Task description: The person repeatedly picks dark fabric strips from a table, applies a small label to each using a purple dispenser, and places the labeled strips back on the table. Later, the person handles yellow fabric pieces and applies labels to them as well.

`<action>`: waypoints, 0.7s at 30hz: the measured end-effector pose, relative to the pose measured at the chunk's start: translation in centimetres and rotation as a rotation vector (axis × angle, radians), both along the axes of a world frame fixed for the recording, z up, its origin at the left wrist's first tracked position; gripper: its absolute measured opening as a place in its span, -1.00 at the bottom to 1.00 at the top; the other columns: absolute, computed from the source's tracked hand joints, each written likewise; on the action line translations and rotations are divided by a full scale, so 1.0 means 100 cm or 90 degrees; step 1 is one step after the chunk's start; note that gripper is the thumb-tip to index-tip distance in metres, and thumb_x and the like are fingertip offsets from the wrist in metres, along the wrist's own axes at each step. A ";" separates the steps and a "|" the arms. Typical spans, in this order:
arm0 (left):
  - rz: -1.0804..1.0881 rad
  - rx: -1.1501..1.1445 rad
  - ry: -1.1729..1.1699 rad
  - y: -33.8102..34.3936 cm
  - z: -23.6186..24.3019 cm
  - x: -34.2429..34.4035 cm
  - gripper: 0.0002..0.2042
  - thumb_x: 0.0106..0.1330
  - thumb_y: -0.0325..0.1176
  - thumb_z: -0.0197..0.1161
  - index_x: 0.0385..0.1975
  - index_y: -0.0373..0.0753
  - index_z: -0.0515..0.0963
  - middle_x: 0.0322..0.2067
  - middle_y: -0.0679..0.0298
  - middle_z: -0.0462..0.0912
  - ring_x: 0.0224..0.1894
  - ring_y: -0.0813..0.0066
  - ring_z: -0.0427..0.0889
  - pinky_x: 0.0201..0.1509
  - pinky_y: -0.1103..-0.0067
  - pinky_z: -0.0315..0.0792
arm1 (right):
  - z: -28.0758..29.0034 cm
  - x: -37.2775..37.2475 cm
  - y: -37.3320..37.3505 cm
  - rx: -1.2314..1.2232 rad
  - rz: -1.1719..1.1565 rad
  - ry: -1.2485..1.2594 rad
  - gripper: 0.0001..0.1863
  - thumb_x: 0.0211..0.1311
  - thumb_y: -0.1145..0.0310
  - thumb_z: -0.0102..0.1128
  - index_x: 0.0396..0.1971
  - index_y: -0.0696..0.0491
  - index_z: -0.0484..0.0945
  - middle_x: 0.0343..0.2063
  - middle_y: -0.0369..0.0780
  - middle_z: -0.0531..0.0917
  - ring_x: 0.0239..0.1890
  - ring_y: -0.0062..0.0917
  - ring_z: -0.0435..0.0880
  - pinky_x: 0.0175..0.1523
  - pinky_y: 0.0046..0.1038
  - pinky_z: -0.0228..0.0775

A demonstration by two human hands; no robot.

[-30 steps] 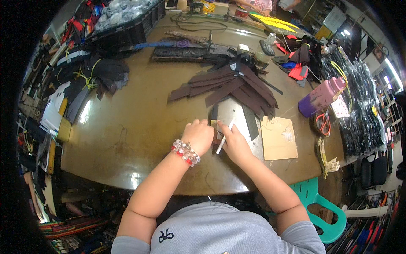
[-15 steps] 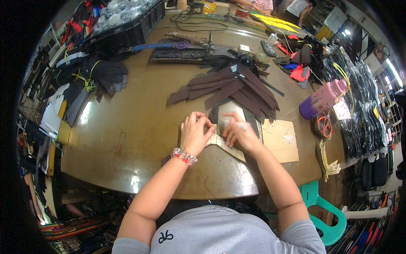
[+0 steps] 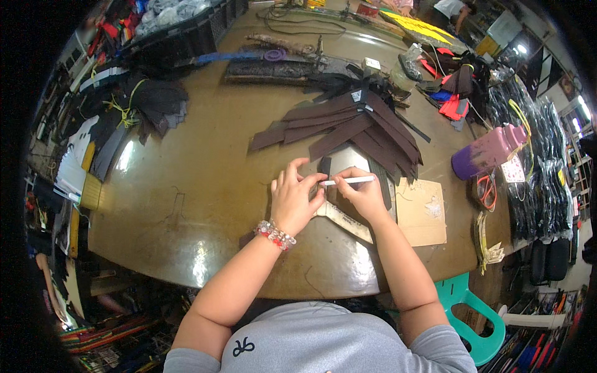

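Observation:
My right hand [image 3: 362, 198] pinches a slim white pen [image 3: 357, 179], its tip pointing left at my left fingertips. Opposite it, my left hand [image 3: 293, 196] rests on the table with thumb and forefinger curled over a dark fabric strip [image 3: 325, 165]. Much of that strip is hidden by the fingers. A pale curved template [image 3: 348, 224] with dark marks along its edge reaches from under my left thumb toward the lower right, below my right hand. Just beyond both hands lies a fanned pile of dark brown fabric strips [image 3: 348, 121].
To the right are a tan card [image 3: 421, 214], orange-handled scissors [image 3: 487, 191] and a pink-purple bottle [image 3: 488, 151]. Tied dark strips [image 3: 143, 105] lie at the left. A black crate [image 3: 193, 40] stands far left on the brown table [image 3: 186, 230]; a green stool [image 3: 485, 336] is at lower right.
The right hand, blurred before, has steadied, and the white pen now shows clearly, its tip at the left fingertips. The left fingers have spread a little. The whole view has shifted slightly.

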State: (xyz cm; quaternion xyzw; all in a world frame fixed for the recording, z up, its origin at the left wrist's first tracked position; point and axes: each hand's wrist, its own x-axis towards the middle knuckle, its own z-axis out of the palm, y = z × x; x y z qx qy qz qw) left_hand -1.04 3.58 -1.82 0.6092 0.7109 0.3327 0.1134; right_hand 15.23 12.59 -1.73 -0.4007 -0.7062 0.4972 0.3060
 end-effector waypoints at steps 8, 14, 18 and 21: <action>0.014 0.006 0.010 0.000 -0.006 0.003 -0.73 0.11 -0.22 0.33 -0.15 0.01 0.65 0.12 0.30 0.35 -0.03 0.36 0.45 0.11 0.32 0.25 | 0.000 0.009 0.000 -0.026 0.000 0.037 -0.82 0.23 0.35 0.23 -0.27 0.14 0.64 -0.55 -0.36 0.64 -0.53 -0.77 0.46 -0.45 -0.64 0.29; 0.026 0.098 -0.036 -0.003 0.010 -0.004 -0.79 0.13 -0.26 0.32 -0.26 -0.17 0.59 0.03 0.21 0.42 0.00 0.25 0.46 0.11 0.32 0.32 | -0.003 0.003 -0.007 0.087 0.130 0.036 -0.76 0.36 0.31 0.08 -0.10 0.08 0.60 -0.30 -0.23 0.73 -0.31 -0.68 0.62 -0.17 -0.58 0.45; -0.192 -0.016 0.047 -0.026 0.025 0.006 -0.90 0.19 -0.47 0.17 -0.33 -0.27 0.56 -0.16 0.11 0.55 -0.05 0.16 0.52 0.07 0.40 0.40 | -0.003 0.001 -0.004 0.097 0.133 0.006 -0.73 0.39 0.29 0.04 -0.09 0.11 0.60 -0.30 -0.24 0.71 -0.26 -0.65 0.63 -0.15 -0.58 0.45; -0.320 -0.034 0.383 -0.040 0.027 0.033 -0.88 0.12 -0.47 0.12 -0.44 -0.31 0.61 -0.32 0.13 0.61 -0.11 0.25 0.54 -0.02 0.43 0.42 | 0.009 0.008 -0.001 -0.068 0.110 0.052 -0.63 0.45 0.19 -0.06 -0.19 0.16 0.64 -0.37 -0.23 0.70 -0.48 -0.72 0.47 -0.39 -0.64 0.35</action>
